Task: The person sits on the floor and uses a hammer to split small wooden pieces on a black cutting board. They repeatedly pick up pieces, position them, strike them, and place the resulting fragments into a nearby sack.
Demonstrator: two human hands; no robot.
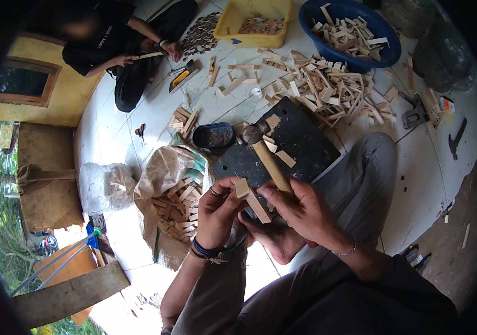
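My left hand (216,215) pinches a small pale wooden piece (258,207) made of a short block and a longer strip, set at an angle to each other. Around the wooden handle of a hammer (268,162) the fingers of my right hand (305,212) are wrapped, its thumb side close to the wooden piece. The hammer's metal head points away from me, above a black board (311,137) with loose wood bits on it. A dark blue tub (195,138) of small dark bits, too fine to make out, stands at the board's left corner.
An open woven sack (157,162) of wooden pieces lies at left. Beyond the board are a heap of wooden strips (328,92), a blue basin (392,53) and a yellow tub (230,14). A staple gun (414,114) and another hammer (457,137) lie right. Far left, another person (101,42) sits holding a stick.
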